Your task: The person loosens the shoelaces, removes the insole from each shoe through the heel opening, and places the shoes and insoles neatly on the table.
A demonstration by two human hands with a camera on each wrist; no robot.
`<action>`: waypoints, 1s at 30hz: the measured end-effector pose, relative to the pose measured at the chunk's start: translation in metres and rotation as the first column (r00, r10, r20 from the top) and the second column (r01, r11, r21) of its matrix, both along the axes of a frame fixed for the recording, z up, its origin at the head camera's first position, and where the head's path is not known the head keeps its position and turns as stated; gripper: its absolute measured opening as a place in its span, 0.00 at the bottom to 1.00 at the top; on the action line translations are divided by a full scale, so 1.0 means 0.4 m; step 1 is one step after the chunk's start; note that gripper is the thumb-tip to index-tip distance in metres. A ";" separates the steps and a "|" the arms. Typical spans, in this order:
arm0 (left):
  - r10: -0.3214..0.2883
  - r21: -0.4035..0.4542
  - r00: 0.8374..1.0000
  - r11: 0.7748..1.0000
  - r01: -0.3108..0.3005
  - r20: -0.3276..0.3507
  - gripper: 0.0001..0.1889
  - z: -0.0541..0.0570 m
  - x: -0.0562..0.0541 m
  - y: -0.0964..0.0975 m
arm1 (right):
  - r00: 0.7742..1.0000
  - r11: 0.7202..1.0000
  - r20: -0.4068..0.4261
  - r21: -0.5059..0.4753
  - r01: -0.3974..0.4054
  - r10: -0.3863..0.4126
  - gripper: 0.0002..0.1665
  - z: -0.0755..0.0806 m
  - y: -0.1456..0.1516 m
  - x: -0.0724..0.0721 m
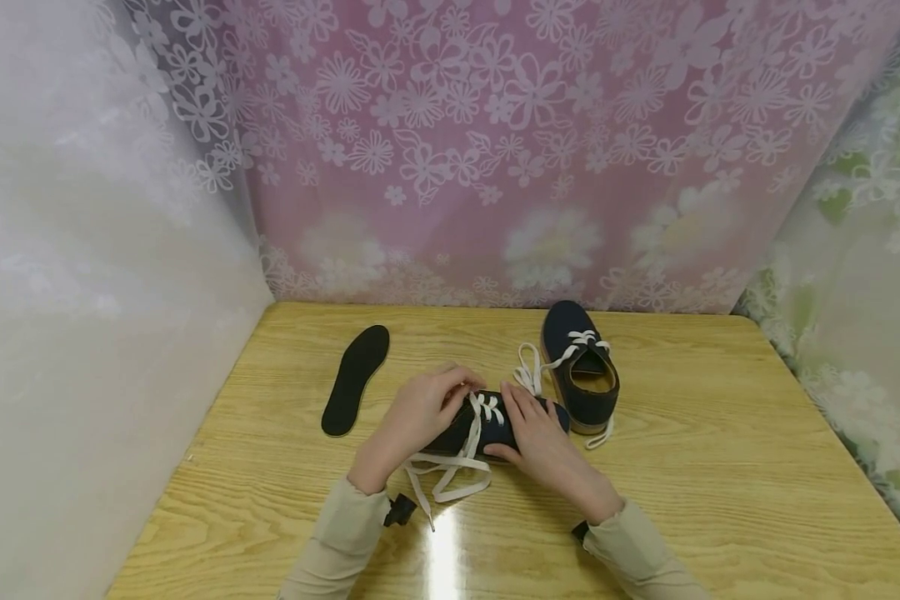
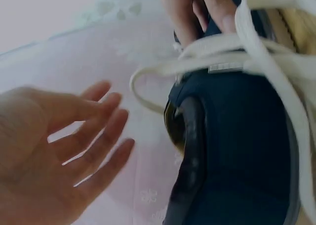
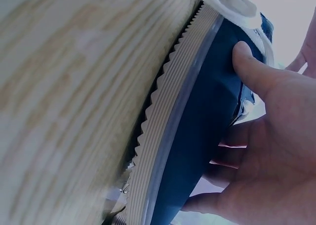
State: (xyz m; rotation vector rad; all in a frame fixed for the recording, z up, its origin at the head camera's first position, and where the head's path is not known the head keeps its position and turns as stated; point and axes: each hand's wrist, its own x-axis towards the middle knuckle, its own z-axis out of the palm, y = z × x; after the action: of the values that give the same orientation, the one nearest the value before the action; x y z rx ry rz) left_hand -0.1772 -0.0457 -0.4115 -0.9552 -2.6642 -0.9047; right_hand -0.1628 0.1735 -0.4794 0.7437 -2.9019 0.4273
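A dark navy lace-up sneaker (image 1: 506,433) lies sideways on the table, its toe pointing right. My right hand (image 1: 543,442) grips it over the toe part, the thumb (image 3: 254,67) on the near side and the other fingers over the far side. Above the shoe's opening is my left hand (image 1: 427,408), fingers loosely bent. In the left wrist view this left hand (image 2: 74,141) has nothing between its fingers and is apart from the collar (image 2: 190,146). White laces (image 2: 266,57) cross the shoe's front, and a long loose lace end (image 1: 465,492) trails onto the table.
A second navy sneaker (image 1: 570,367) with white laces stands at the back right, close to the first shoe's toe. On the left lies a black insole (image 1: 355,379). The wooden table (image 1: 720,467) is bordered by flowered curtains (image 1: 480,167) behind and at the sides.
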 end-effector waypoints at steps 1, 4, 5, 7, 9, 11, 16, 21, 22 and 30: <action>-0.007 -0.031 1.000 1.000 0.006 -0.026 0.10 -0.003 -0.003 -0.003 | 1.000 1.000 0.000 0.003 0.001 -0.001 0.56 0.000 0.000 0.000; -0.053 -0.108 0.998 0.993 0.049 -0.034 0.13 -0.015 -0.011 -0.006 | 1.000 1.000 -0.003 0.008 0.003 -0.003 0.56 0.001 0.002 0.000; -0.063 -0.124 0.998 0.990 0.059 -0.028 0.13 -0.020 -0.013 -0.005 | 1.000 1.000 -0.006 0.009 0.003 -0.003 0.56 0.002 0.002 0.000; -0.058 -0.133 0.998 0.990 0.054 -0.025 0.10 -0.028 -0.017 0.001 | 1.000 1.000 -0.010 0.007 0.000 0.001 0.56 0.003 0.002 0.000; -0.023 -0.096 0.999 0.995 0.020 -0.033 0.07 -0.030 -0.017 0.006 | 1.000 1.000 -0.009 0.001 -0.006 0.006 0.56 0.005 0.001 0.002; 0.011 -0.010 0.999 1.000 -0.012 -0.042 0.07 -0.026 -0.014 0.008 | 1.000 1.000 -0.004 -0.001 -0.010 0.010 0.55 0.005 0.000 0.003; 0.049 0.227 0.996 0.973 -0.031 -0.073 0.05 0.005 0.002 0.004 | 1.000 1.000 0.008 -0.006 -0.003 0.003 0.55 0.008 -0.002 0.002; 0.085 0.309 0.990 0.950 -0.046 -0.112 0.06 0.036 0.020 -0.003 | 1.000 1.000 0.012 -0.007 -0.003 0.003 0.55 0.008 -0.002 0.000; 0.092 0.333 0.989 0.942 -0.049 -0.116 0.06 0.041 0.023 -0.004 | 1.000 1.000 0.018 -0.006 -0.002 0.002 0.55 0.007 -0.002 0.000; 0.118 0.412 0.993 0.906 -0.102 -0.013 0.12 0.047 0.018 -0.009 | 1.000 1.000 0.027 -0.013 0.004 -0.004 0.56 0.003 -0.002 0.001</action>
State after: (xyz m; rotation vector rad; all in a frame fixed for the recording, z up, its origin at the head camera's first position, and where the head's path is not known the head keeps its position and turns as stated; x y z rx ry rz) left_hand -0.1699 -0.0492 -0.3927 -0.7050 -2.3253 -1.3332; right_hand -0.1626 0.1726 -0.4781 0.7356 -2.9226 0.4586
